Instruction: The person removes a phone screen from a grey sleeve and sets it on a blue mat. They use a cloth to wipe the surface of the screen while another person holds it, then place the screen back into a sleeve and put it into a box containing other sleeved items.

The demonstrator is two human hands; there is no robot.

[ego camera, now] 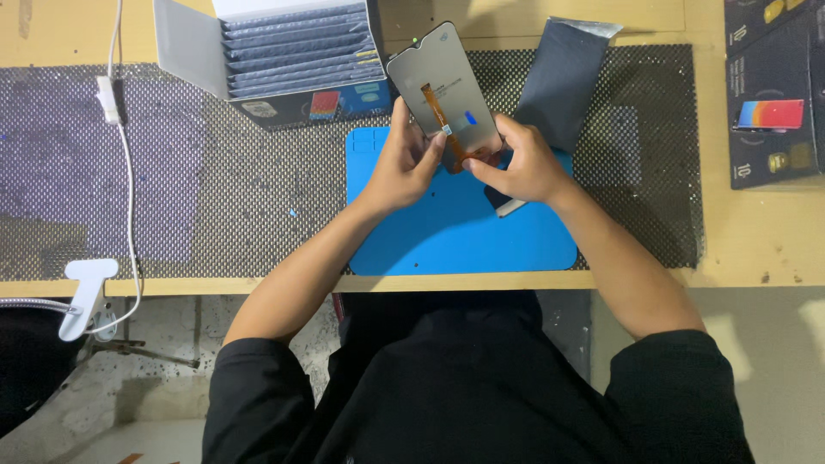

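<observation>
Phone screen panel [443, 86] is pinched at its lower end by both hands, left [406, 163] and right [520, 163], above blue mat [455, 236]

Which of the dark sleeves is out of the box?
The dark sleeve lying on the mesh mat beyond the right hand; the others stand filed inside the open box.

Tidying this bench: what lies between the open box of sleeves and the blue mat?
In the head view, only bare black mesh liner separates the open box from the blue mat.
</observation>
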